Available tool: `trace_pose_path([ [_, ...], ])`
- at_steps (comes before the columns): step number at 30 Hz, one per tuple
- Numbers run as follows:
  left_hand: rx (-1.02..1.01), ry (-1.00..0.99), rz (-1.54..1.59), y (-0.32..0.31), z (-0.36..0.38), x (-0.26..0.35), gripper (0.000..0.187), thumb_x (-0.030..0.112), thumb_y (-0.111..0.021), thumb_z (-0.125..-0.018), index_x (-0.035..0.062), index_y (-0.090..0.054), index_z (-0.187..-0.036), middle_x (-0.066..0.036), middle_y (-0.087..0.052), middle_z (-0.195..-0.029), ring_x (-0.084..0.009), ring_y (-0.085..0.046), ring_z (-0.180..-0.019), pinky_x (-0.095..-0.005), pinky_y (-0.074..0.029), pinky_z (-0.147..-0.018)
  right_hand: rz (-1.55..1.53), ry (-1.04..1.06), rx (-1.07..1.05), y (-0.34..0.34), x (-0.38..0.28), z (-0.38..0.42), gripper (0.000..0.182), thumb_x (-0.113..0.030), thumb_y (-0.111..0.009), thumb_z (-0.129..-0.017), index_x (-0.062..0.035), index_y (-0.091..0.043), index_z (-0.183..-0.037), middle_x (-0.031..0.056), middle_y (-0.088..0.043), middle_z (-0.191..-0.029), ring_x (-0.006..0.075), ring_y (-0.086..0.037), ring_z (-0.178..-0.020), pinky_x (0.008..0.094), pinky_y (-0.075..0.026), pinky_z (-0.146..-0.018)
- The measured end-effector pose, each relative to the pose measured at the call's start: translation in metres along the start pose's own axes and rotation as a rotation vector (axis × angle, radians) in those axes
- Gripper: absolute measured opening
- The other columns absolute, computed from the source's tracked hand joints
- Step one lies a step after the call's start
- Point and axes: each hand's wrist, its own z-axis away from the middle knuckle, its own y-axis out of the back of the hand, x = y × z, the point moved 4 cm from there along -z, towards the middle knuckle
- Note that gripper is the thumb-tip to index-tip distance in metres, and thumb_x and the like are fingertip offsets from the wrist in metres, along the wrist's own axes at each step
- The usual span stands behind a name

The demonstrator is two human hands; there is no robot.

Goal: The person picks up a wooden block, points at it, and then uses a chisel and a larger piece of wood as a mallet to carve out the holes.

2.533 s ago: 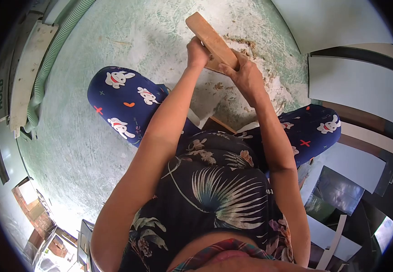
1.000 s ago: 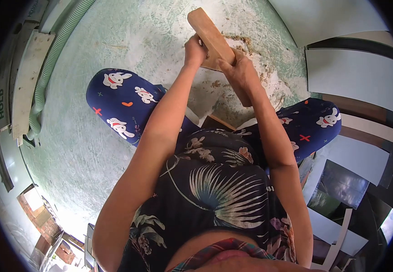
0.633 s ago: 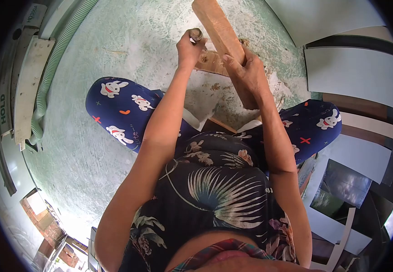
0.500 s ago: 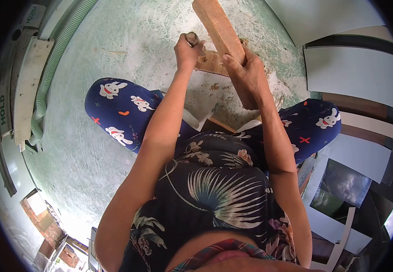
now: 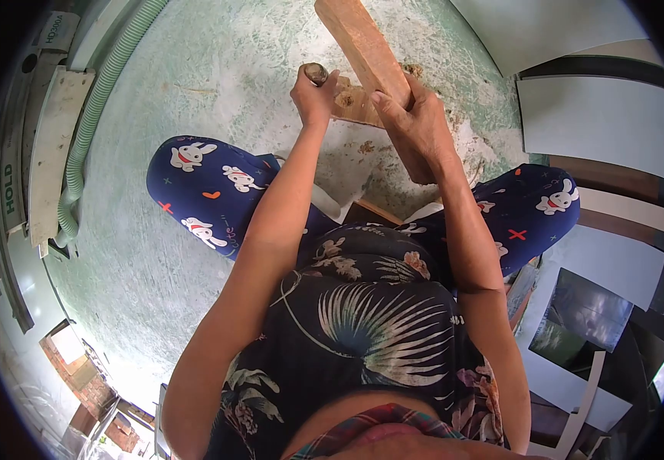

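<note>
My left hand [image 5: 313, 98] is closed around a short tool handle [image 5: 316, 73] with a round, dark, worn end facing up; the rest of the tool is hidden. A long reddish-brown wooden block [image 5: 368, 57] slants from the top of the view down toward my lap. My right hand [image 5: 419, 123] grips this block near its middle, thumb on top. Beneath and between the two hands, a flat wooden board [image 5: 359, 105] with a rough hole lies on the floor, partly covered by the block.
The green-white floor [image 5: 163, 100] carries small wood chips [image 5: 366, 147]. A green ribbed hose [image 5: 90, 123] runs along the left beside a machine rail [image 5: 56, 146]. Pale panels [image 5: 604, 126] are stacked at the right. My crossed legs [image 5: 209, 188] frame the work spot.
My left hand has moved slightly down and left with the handle. The wooden block in my right hand has shifted a little to the left at its upper end.
</note>
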Motion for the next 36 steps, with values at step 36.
trace_pose_path([
  [36, -0.131, 0.140, -0.028, 0.005, 0.016, 0.012, 0.036, 0.019, -0.072, -0.075, -0.0004, -0.060, -0.103, -0.019, -0.068, -0.093, -0.0335, -0.066, -0.093, -0.0378, -0.051, -0.079, 0.323, 0.092, -0.141, -0.018, 0.007, 0.003, 0.062, -0.040, -0.068, -0.079, -0.0118, -0.052, -0.132, 0.0206, -0.068, -0.088, 0.0328, -0.067, -0.082, 0.0421, -0.051, -0.076],
])
